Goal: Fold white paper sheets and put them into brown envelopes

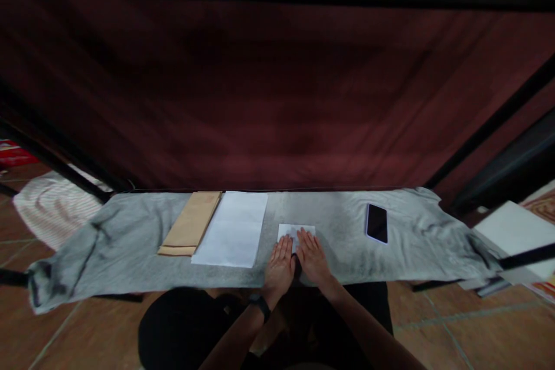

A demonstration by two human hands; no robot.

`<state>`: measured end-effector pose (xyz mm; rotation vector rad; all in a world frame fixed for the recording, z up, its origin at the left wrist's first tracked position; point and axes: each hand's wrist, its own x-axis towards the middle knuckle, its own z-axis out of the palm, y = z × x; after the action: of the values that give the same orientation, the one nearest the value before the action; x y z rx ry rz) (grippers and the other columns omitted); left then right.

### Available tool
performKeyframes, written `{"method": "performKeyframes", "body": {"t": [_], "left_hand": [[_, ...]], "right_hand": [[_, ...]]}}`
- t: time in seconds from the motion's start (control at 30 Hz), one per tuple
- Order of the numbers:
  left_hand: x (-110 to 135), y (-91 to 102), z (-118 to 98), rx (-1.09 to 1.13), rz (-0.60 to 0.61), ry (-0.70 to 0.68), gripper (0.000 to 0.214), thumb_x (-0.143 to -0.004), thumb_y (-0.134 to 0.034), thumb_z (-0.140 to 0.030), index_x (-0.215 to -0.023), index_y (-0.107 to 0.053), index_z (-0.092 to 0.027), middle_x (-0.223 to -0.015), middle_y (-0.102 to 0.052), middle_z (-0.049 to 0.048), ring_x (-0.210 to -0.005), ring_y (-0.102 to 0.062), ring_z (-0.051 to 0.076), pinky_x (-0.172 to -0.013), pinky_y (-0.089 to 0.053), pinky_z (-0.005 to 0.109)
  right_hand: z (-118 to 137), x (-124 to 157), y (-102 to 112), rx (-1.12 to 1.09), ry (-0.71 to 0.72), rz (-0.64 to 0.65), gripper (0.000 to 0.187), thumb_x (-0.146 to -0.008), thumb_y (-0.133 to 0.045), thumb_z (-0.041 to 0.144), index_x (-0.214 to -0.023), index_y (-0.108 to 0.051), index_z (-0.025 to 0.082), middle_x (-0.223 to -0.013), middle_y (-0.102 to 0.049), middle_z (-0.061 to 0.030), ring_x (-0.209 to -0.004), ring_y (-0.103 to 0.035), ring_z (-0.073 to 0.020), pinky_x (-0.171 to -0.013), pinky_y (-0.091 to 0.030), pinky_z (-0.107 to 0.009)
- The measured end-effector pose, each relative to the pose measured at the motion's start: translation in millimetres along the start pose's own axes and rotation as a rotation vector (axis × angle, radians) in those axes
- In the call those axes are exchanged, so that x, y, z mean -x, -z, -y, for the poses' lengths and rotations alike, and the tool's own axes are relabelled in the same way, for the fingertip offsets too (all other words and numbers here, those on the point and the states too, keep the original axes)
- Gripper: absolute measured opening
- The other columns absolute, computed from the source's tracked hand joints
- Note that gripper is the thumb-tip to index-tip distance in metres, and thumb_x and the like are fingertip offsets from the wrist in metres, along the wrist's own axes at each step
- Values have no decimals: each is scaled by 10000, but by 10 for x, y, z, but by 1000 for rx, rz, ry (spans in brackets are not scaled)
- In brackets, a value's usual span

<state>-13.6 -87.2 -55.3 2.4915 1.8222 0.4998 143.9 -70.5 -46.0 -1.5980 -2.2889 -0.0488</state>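
Note:
A small white piece of paper (284, 230), seemingly folded, lies on the grey cloth near the middle of the bench. My left hand (281, 263) rests flat on its left part, fingers stretched out and pointing away from me. On the right part lies my right hand (312, 257), also flat with its fingers extended. Both hands press down side by side, and they cover much of the paper. To the left is a larger white sheet stack (234, 231), and beyond it a brown paper envelope or bag (191, 224).
A grey cloth (329, 214) covers the narrow bench. At the right lies a phone (376, 223) with a dark screen. A dark red panel (277, 98) rises behind. Black metal bars (472, 139) flank both sides. A striped cloth (60, 205) hangs at the far left.

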Motion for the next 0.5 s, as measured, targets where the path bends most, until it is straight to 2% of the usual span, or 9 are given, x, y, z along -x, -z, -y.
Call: {"method": "performKeyframes", "body": {"t": [0.07, 0.17, 0.37, 0.5], "left_hand": [[65, -15, -4, -5, 8, -4, 580, -966, -322, -187, -1540, -337, -102, -1568, -426, 142, -1485, -333, 235, -1194, -356, 462], [147, 16, 49, -21, 11, -17, 578, -966, -351, -213, -1528, -351, -76, -1575, -406, 161, -1489, -323, 247, -1203, -343, 457], [284, 114, 100, -57, 18, 33, 563, -984, -371, -289, -1506, -382, -79, -1569, -414, 169, -1485, -333, 259, -1206, -334, 464], [132, 203, 58, -35, 36, 54, 531, -983, -354, -256, -1480, -422, -85, -1545, -453, 173, -1472, -362, 267, -1200, -336, 477]], "right_hand": [[105, 23, -22, -34, 71, 22, 500, -1030, -339, 248, -1517, -426, 178, -1558, -444, -88, -1447, -393, -219, -1189, -303, -440], [123, 122, -65, -40, 64, 3, 490, -1034, -387, 306, -1505, -445, 185, -1533, -477, -94, -1427, -424, -229, -1181, -316, -449], [-201, 363, -52, 13, 29, -43, 514, -1040, -406, 350, -1500, -439, 123, -1530, -476, -118, -1419, -432, -241, -1191, -291, -436], [-328, 363, -20, 1, -5, -34, 477, -1036, -408, 326, -1475, -488, 157, -1500, -519, -108, -1401, -454, -249, -1189, -285, -445]]}}
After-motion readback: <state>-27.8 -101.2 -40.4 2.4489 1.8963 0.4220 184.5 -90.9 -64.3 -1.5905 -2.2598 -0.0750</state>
